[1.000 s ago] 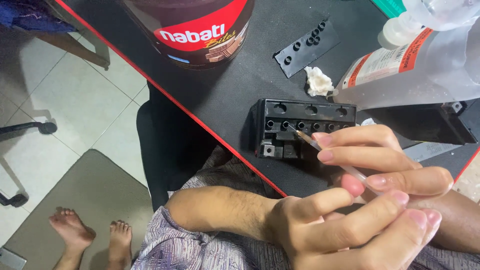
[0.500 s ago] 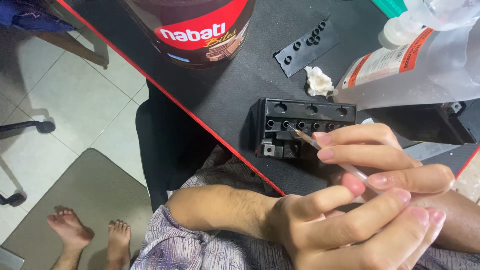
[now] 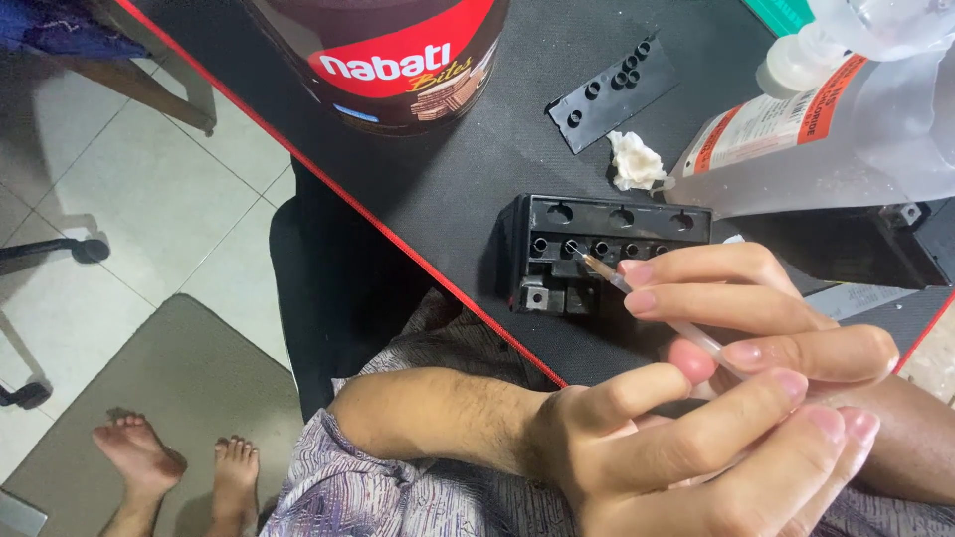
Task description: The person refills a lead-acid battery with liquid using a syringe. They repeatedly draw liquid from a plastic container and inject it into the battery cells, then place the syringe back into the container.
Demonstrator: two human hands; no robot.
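Note:
A small black box (image 3: pixel 607 224) with a row of round holes in its top lies on the black table mat (image 3: pixel 458 189). My right hand (image 3: pixel 736 308) pinches a thin clear syringe (image 3: pixel 607 276). Its amber tip rests at one of the holes on the left of the row. My left hand (image 3: pixel 696 447) reaches in from the lower left and closes around the syringe's rear end, thumb against it. The back part of the syringe is hidden by my fingers.
A black strip with holes (image 3: pixel 612 94) and a white wad of tissue (image 3: pixel 637 161) lie behind the box. A clear bottle (image 3: pixel 826 139) lies on its side at right. A round brown tin (image 3: pixel 398 60) stands at the back. Below the red table edge are tiled floor, a grey rug (image 3: pixel 169 398) and bare feet (image 3: pixel 179 467).
The syringe tip has crept slightly left along the row of holes. Both hands keep the same grip.

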